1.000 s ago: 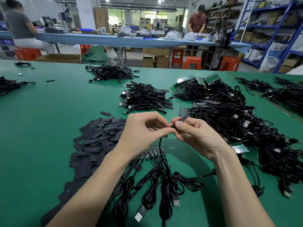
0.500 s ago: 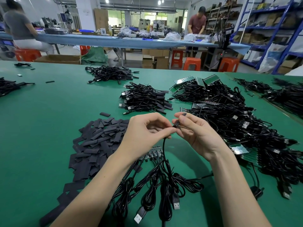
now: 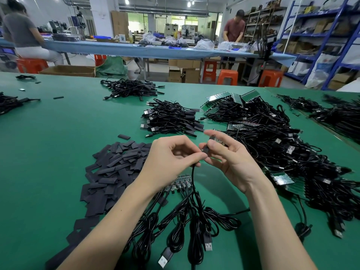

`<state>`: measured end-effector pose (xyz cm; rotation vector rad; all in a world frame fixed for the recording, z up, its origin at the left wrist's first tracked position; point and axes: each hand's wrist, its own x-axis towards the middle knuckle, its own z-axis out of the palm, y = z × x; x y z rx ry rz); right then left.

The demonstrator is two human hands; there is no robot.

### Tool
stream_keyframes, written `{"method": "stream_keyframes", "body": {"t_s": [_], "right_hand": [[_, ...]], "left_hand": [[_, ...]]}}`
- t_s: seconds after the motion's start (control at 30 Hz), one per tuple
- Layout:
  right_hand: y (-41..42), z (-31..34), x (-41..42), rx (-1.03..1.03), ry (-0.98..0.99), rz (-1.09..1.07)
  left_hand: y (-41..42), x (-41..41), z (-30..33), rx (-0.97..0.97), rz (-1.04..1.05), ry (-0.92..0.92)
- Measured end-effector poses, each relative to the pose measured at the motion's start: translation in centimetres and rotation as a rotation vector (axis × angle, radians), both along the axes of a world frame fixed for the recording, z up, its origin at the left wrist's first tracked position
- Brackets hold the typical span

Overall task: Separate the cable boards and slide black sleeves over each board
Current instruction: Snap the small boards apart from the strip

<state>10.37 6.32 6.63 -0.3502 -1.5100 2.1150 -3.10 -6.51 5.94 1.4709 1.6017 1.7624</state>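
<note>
Sleeving step, seen from the head camera. The left hand is pinching the cable between thumb and forefinger just below its board end, the other fingers curled. The right hand is pinching a black sleeve between thumb and fingertips, the sleeve standing nearly upright above the left hand's pinch, in the air over the green table. The board itself is hidden inside the sleeve or behind the fingers; how far the sleeve is on cannot be told.

Judged from this pose, one board is being sleeved. The next move is calling for the sleeve to be drawn fully down over the board while the left hand is keeping the cable taut and straight.

Supplies: loose sleeves are lying in a heap at the near left; a strip of unseparated boards, cables attached, is lying under the wrists; a pile of sleeved cables is lying beyond the hands; the unprocessed tangle is spreading to the right.
</note>
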Motion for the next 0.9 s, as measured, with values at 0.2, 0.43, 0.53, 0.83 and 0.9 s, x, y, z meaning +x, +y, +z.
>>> {"method": "stream_keyframes", "body": {"t_s": [0.2, 0.43, 0.53, 0.83, 0.9], "right_hand": [[-1.3, 0.3, -1.1, 0.020, 0.119, -0.117], [-1.0, 0.4, -0.6, 0.020, 0.134, -0.171], [-1.0, 0.3, -0.7, 0.034, 0.132, -0.178], [-0.9, 0.2, -0.8, 0.031, 0.119, -0.185], [-0.9, 0.3, -0.7, 0.042, 0.102, -0.134]], "left_hand": [[0.0, -0.1, 0.2, 0.048, 0.021, -0.063], [0.1, 0.0, 0.0, 0.017, 0.013, -0.050], [0.1, 0.0, 0.1, 0.024, 0.007, -0.051], [0.0, 0.0, 0.1, 0.013, 0.004, -0.040], [0.0, 0.1, 0.0, 0.021, 0.002, -0.040]]}}
